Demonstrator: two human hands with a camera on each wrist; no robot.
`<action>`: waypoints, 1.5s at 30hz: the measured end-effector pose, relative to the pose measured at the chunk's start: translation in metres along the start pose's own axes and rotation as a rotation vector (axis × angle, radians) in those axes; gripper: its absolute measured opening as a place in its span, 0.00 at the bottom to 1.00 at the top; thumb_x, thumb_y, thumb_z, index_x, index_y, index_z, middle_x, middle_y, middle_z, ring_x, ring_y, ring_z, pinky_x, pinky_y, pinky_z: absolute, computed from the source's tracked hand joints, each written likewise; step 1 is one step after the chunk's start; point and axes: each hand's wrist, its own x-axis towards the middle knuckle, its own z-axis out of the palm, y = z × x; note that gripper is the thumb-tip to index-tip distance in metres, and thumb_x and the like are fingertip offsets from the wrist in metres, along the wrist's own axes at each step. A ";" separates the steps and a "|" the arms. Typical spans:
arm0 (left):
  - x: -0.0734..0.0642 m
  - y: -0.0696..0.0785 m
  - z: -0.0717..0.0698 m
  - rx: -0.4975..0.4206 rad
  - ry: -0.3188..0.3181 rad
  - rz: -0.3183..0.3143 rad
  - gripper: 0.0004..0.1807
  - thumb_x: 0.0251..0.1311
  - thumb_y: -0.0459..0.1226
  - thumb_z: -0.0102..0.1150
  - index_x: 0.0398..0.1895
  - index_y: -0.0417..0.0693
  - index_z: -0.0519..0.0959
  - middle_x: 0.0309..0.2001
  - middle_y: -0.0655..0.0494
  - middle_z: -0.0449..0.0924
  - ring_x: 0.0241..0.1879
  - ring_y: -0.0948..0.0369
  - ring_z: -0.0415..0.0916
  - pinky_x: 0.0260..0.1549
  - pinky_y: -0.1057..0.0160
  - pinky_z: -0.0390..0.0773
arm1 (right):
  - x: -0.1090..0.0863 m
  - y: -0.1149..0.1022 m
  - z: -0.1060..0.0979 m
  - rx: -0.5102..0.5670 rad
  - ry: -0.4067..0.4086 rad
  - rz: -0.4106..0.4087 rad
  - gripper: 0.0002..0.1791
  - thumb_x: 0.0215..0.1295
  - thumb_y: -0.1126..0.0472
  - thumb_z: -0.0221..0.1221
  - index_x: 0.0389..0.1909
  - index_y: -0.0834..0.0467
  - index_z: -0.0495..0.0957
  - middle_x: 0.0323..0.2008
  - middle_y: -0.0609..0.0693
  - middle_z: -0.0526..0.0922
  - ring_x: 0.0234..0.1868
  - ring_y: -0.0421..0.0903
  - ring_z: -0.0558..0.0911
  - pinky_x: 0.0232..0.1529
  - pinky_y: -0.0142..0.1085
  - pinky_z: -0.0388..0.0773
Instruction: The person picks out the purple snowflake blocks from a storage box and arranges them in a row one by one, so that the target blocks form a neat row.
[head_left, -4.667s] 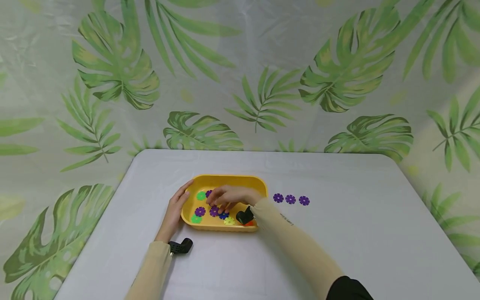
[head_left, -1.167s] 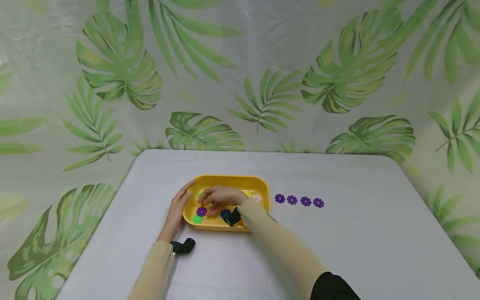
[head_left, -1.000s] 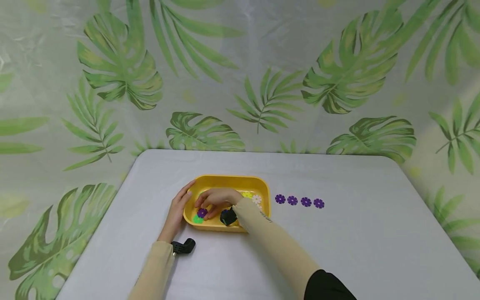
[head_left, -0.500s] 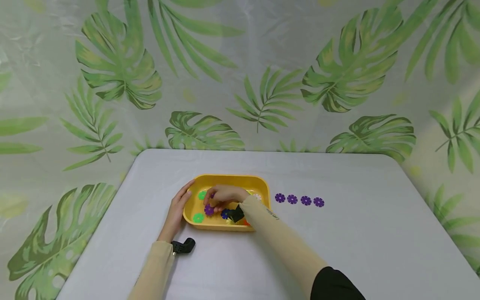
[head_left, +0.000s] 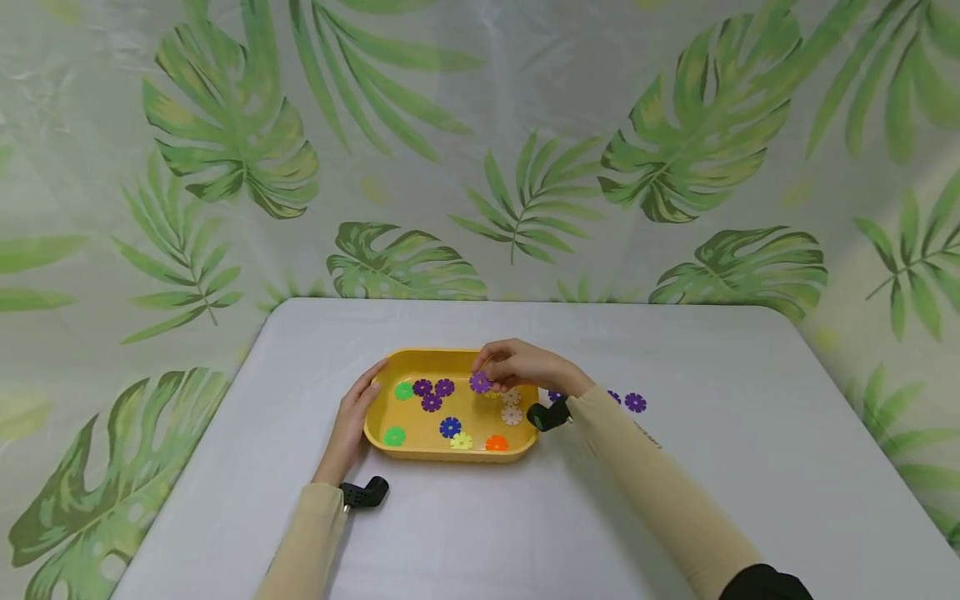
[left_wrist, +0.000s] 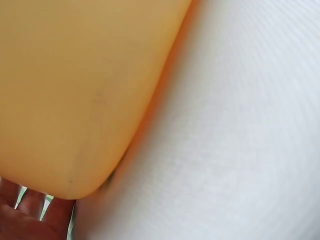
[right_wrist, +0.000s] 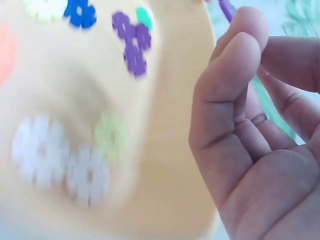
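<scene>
My right hand [head_left: 517, 365] pinches a purple flower-shaped disc [head_left: 480, 382] between thumb and fingers, above the right part of the yellow tray [head_left: 465, 455]. In the right wrist view only a sliver of that purple disc [right_wrist: 227, 9] shows past the fingertips. My left hand [head_left: 351, 421] holds the tray's left end, its fingers along the outer wall and the thumb at the rim. Three purple discs [head_left: 431, 402] lie together in the tray. Around them are green discs [head_left: 393, 436], a blue disc [head_left: 450, 427], yellow discs [head_left: 461, 441], an orange disc [head_left: 497, 443] and white discs [head_left: 512, 415].
Right of the tray, a row of purple discs [head_left: 636, 402] lies on the white table [head_left: 675, 467], partly hidden behind my right wrist and its black camera [head_left: 550, 414]. A leaf-patterned cloth [head_left: 525, 125] hangs behind the table's far edge.
A fourth purple disc has joined the row since the earliest frame. My right hand has since picked a purple disc from the tray's left part and moved it right. The left hand stays put.
</scene>
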 end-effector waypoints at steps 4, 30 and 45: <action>0.000 0.000 -0.001 0.000 -0.005 -0.010 0.23 0.75 0.42 0.39 0.71 0.53 0.63 0.71 0.59 0.57 0.71 0.62 0.49 0.69 0.59 0.50 | -0.028 0.016 -0.026 0.014 0.079 -0.003 0.15 0.69 0.66 0.50 0.53 0.69 0.72 0.33 0.55 0.77 0.30 0.48 0.74 0.38 0.39 0.78; -0.001 -0.001 0.000 -0.010 -0.010 -0.012 0.24 0.75 0.43 0.39 0.71 0.52 0.62 0.72 0.58 0.56 0.71 0.61 0.48 0.69 0.58 0.50 | -0.183 0.138 -0.118 -0.120 0.455 0.188 0.16 0.72 0.66 0.46 0.52 0.76 0.68 0.33 0.58 0.78 0.30 0.48 0.80 0.32 0.36 0.82; 0.000 -0.003 0.000 -0.029 -0.004 -0.008 0.24 0.75 0.43 0.40 0.71 0.51 0.62 0.71 0.58 0.57 0.71 0.61 0.49 0.68 0.58 0.52 | -0.145 0.094 -0.096 -0.133 0.429 0.058 0.18 0.73 0.65 0.47 0.55 0.75 0.68 0.41 0.70 0.72 0.33 0.52 0.80 0.38 0.39 0.82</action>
